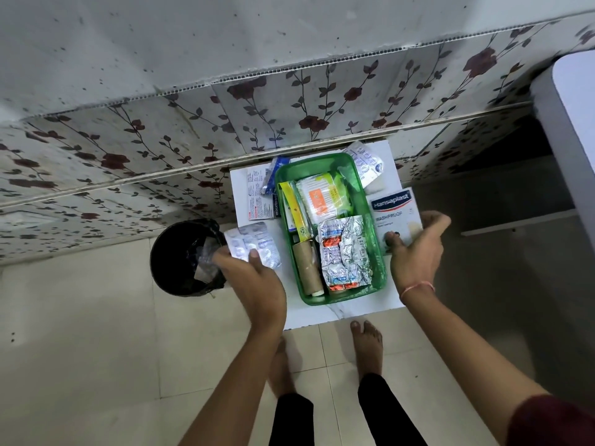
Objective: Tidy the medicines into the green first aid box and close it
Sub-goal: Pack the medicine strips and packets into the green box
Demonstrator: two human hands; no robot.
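centrally on a small white table (322, 313) against the floral tiled wall (289, 101) sits the open green first aid box (380, 272); left hand (254, 278) pinches a blister strip (251, 243) at the table's left edge, right hand (415, 246) grips a plaster box (396, 210) at its right edge.

Two bare forearms reach forward and down from the bottom of the view. The left hand (254, 275) is held palm down, thumb and fingers pinching the near edge of a silver foil blister strip of tablets (252, 243). The right hand (415, 243) is turned thumb-side up, fingers curled around the near end of a white and blue cardboard plaster box (394, 210). A thin orange-pink thread bracelet (417, 288) circles the right wrist. Two bare feet stand below, between the arms.
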